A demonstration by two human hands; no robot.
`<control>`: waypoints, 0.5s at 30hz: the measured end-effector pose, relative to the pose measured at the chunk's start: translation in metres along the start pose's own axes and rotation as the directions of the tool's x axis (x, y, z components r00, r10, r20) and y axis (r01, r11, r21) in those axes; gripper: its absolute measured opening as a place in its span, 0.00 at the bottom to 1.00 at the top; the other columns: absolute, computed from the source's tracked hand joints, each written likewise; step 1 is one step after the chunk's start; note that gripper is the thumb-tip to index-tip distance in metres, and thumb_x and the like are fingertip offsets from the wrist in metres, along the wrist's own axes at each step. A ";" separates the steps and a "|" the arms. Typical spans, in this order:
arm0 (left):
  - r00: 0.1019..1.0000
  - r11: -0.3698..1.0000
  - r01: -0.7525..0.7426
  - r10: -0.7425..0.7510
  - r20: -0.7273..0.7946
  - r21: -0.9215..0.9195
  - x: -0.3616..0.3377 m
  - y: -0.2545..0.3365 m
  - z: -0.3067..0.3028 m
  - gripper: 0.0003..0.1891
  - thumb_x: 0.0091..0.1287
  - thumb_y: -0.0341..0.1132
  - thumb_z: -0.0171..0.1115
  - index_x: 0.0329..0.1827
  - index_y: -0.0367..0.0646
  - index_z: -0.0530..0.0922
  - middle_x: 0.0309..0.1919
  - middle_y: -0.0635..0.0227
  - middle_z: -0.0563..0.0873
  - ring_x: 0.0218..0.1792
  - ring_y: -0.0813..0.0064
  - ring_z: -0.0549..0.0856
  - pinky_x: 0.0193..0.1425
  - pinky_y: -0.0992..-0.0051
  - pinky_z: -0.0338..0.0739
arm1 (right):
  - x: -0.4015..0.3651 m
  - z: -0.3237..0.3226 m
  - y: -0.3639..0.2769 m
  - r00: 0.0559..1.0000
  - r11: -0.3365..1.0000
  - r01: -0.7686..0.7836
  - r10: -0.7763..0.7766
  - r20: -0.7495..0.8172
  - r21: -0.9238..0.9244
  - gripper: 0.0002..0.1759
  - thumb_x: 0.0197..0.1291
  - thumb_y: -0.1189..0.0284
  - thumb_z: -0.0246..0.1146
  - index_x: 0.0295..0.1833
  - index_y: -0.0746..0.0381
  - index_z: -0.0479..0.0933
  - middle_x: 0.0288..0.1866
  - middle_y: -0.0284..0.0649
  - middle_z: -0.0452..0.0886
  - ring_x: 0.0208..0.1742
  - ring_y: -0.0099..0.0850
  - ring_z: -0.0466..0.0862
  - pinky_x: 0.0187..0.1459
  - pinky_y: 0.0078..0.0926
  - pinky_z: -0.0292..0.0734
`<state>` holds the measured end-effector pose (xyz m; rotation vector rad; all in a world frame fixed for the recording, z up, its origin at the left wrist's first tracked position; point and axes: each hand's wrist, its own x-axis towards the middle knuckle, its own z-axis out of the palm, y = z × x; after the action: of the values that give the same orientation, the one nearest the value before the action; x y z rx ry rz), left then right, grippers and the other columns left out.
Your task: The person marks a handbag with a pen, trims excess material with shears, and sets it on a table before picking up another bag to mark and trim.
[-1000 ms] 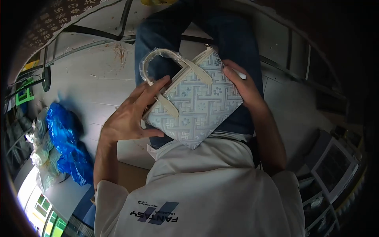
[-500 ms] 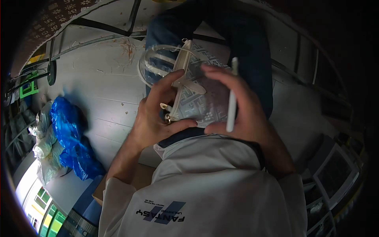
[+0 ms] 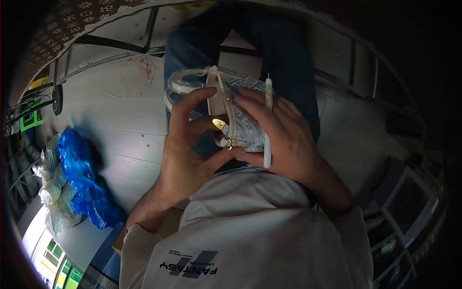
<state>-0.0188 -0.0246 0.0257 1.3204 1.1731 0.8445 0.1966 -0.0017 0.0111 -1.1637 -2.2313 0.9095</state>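
A small handbag (image 3: 246, 126) with a grey-white geometric pattern and cream trim rests over my lap, its top side turned to the left. Clear plastic wraps its pale handles (image 3: 185, 77). My left hand (image 3: 180, 149) curls around the top edge, index finger on the far part and thumb by the near corner. Beside those fingers show a gold metal tab (image 3: 219, 124) and a small ring (image 3: 226, 143). My right hand (image 3: 293, 135) presses on the patterned side while keeping a slim white pen-like tool (image 3: 267, 151) between thumb and fingers, thin tip pointing away from me.
Blue plastic bags (image 3: 79, 173) and whitish plastic bags (image 3: 50, 192) lie on the tiled floor at left. A metal frame (image 3: 110, 44) crosses beyond my knees under a patterned cloth (image 3: 62, 24). A cardboard box (image 3: 171, 224) stands by my left elbow. Shelving (image 3: 409, 207) is at right.
My right hand has moved left over the bag, closer to my left hand. The bag has turned so more of its top opening shows, and the tool has shifted left with the hand.
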 end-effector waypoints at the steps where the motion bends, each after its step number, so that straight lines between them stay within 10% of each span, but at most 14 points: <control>1: 1.000 0.998 0.020 -0.020 0.014 -0.061 0.002 0.002 0.006 0.53 0.50 0.22 0.82 0.75 0.37 0.52 0.58 0.54 0.82 0.57 0.68 0.84 0.62 0.68 0.80 | -0.002 -0.005 0.000 1.000 0.999 -0.016 0.016 0.002 0.030 0.50 0.34 0.71 0.82 0.69 0.61 0.71 0.69 0.46 0.76 0.67 0.49 0.77 0.68 0.45 0.71; 5: 0.995 0.991 0.037 -0.025 0.097 -0.130 0.009 0.004 -0.002 0.46 0.50 0.27 0.83 0.70 0.35 0.61 0.58 0.53 0.82 0.57 0.66 0.83 0.63 0.64 0.79 | -0.007 -0.030 0.004 0.991 0.995 -0.087 0.082 0.106 0.045 0.46 0.35 0.74 0.80 0.67 0.60 0.73 0.66 0.44 0.79 0.63 0.45 0.81 0.65 0.42 0.75; 7: 0.972 0.905 -0.156 0.070 0.224 0.396 0.022 0.017 -0.014 0.33 0.54 0.36 0.81 0.59 0.31 0.74 0.56 0.52 0.82 0.56 0.58 0.84 0.59 0.63 0.79 | -0.005 -0.040 0.005 0.989 0.992 -0.098 0.088 0.117 0.077 0.45 0.36 0.75 0.79 0.67 0.60 0.73 0.66 0.44 0.79 0.64 0.45 0.81 0.64 0.41 0.75; 10: 0.871 0.883 -0.294 0.089 0.484 0.367 0.034 0.015 -0.013 0.29 0.58 0.45 0.78 0.53 0.30 0.79 0.53 0.49 0.83 0.56 0.51 0.84 0.60 0.62 0.79 | -0.002 -0.042 0.007 0.990 0.995 -0.030 0.017 0.142 0.091 0.43 0.37 0.75 0.79 0.66 0.59 0.74 0.67 0.43 0.78 0.65 0.44 0.80 0.64 0.42 0.74; 12: 0.851 0.937 -0.230 0.061 0.522 0.265 0.034 -0.003 -0.006 0.28 0.63 0.47 0.74 0.54 0.29 0.79 0.50 0.54 0.85 0.52 0.59 0.85 0.57 0.67 0.79 | 0.003 -0.037 0.007 0.989 0.996 0.048 -0.057 0.135 0.072 0.43 0.38 0.74 0.79 0.66 0.59 0.74 0.67 0.43 0.78 0.66 0.44 0.79 0.65 0.42 0.74; 14: 0.860 0.938 0.319 -0.224 0.459 -0.138 0.034 -0.007 0.008 0.23 0.67 0.42 0.72 0.54 0.29 0.80 0.47 0.60 0.86 0.48 0.71 0.84 0.53 0.73 0.79 | 0.007 -0.035 0.007 0.995 0.994 0.083 -0.087 0.057 0.066 0.42 0.39 0.71 0.80 0.65 0.60 0.75 0.68 0.42 0.78 0.68 0.42 0.78 0.66 0.44 0.71; 15: 0.907 0.943 0.239 -0.131 0.400 -0.232 0.033 -0.007 0.013 0.19 0.70 0.36 0.69 0.54 0.29 0.79 0.44 0.65 0.86 0.45 0.79 0.82 0.50 0.76 0.77 | 0.007 -0.036 0.009 0.995 0.995 0.078 -0.081 0.053 0.064 0.42 0.39 0.71 0.80 0.65 0.60 0.75 0.68 0.42 0.78 0.68 0.42 0.78 0.66 0.44 0.71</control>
<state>0.0007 0.0027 0.0123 1.0602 0.8240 0.5554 0.2209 0.0201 0.0298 -1.0261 -2.2597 0.9827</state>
